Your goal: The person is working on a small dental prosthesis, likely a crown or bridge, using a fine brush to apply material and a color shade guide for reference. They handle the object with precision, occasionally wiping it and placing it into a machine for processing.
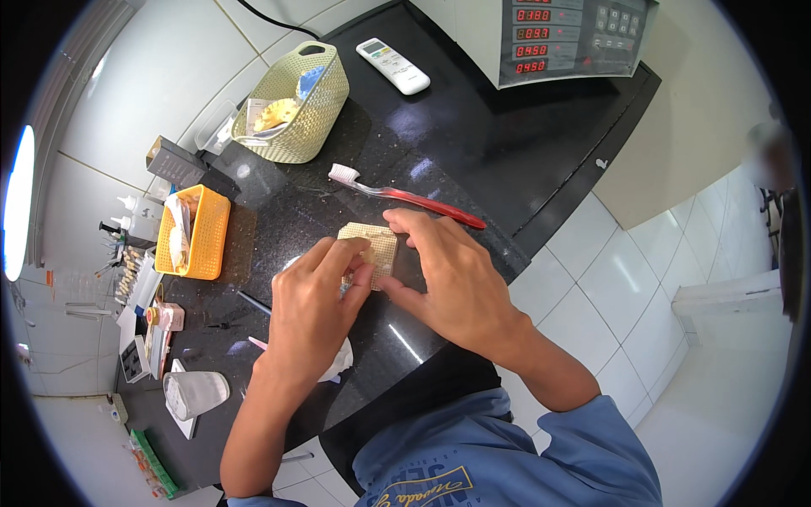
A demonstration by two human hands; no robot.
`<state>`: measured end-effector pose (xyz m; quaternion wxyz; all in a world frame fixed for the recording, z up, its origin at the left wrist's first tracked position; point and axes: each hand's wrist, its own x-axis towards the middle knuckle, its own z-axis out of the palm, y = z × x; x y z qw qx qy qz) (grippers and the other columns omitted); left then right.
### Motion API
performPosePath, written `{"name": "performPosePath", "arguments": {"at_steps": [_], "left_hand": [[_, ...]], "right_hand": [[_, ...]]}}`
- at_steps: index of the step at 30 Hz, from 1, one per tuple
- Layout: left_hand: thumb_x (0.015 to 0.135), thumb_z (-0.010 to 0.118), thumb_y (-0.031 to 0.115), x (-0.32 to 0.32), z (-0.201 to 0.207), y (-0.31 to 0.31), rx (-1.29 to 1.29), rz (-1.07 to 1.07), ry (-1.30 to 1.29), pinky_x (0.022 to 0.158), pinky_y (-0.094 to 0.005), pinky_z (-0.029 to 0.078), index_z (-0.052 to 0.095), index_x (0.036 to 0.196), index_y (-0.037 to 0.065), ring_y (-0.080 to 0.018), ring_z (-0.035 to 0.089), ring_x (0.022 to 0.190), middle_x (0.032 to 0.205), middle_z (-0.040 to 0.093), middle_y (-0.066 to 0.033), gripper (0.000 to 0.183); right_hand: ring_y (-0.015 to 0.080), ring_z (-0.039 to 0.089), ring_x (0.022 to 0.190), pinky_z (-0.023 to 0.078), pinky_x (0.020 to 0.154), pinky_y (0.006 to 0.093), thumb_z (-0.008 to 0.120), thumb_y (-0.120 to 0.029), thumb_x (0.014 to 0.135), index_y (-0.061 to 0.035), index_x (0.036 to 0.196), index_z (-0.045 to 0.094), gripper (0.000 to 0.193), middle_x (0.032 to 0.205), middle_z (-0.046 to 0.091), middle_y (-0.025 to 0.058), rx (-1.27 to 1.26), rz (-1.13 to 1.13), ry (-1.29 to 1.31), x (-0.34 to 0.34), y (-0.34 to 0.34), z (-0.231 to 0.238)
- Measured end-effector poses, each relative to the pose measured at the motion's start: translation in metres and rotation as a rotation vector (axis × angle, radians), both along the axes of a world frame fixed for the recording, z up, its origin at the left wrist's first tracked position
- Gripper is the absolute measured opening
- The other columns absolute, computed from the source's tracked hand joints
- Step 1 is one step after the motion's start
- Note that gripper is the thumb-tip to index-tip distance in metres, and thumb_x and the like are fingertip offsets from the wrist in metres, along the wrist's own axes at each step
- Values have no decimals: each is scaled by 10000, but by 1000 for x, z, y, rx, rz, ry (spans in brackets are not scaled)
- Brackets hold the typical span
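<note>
A beige square block with a fine grid surface (384,245) lies on the dark worktop in front of me. My left hand (306,296) is over its left side, thumb and forefinger pinched together. A small pale piece seems to be between those fingertips, but they mostly hide it. At the block's right side is my right hand (460,279), its thumb and forefinger apart. The thumb tip is by the block's lower right corner; whether it touches I cannot tell. Beyond the block lies a toothbrush with a red handle (431,205), its white bristles pointing left.
A pale green basket (325,106) holds yellow and blue dental casts. Left of my hands stand an orange basket (215,241), a small bottle (171,317) and a clear cup (203,392). A white remote (394,66) and a machine with red digits (574,42) are farther back.
</note>
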<state>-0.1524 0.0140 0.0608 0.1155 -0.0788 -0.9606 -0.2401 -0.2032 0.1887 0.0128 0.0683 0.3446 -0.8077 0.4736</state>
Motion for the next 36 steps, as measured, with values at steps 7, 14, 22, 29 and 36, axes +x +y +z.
{"name": "performPosePath", "arguments": {"at_steps": [7,14,22,29,36], "left_hand": [[816,730,-18,-2,2,-3,-6,-6,-21,751,-332,619,676,1026,-33,-240,727,803,892,688,-133,218],[831,726,-7,-4,6,-3,45,-5,-75,762,-332,620,692,1039,-39,-230,724,805,907,691,-136,214],[836,718,-10,-5,8,-5,77,-17,-105,775,-333,619,695,1064,-47,-228,721,820,915,689,-141,233],[831,712,10,-6,4,-8,129,-51,-55,698,-366,582,682,1034,-24,-281,728,796,899,681,-161,208],[829,702,-33,-5,9,-8,128,-37,-118,803,-344,616,691,1076,-51,-227,719,844,965,698,-151,248]], "right_hand": [[346,608,1042,513,901,431,755,-154,833,14,1323,454,599,1117,639,203,25,-4,27,0,0,2],[345,598,1072,514,914,427,771,-166,819,14,1329,451,629,1137,633,204,39,-5,30,0,1,2],[335,582,1095,497,949,422,809,-172,775,18,1369,433,729,1155,623,189,66,23,40,1,1,5],[325,582,1067,486,943,423,847,-169,729,-9,1421,413,833,1139,617,168,112,43,51,1,-1,8],[310,574,1070,483,948,412,822,-189,754,39,1408,399,812,1181,602,159,148,58,61,1,0,10]]}}
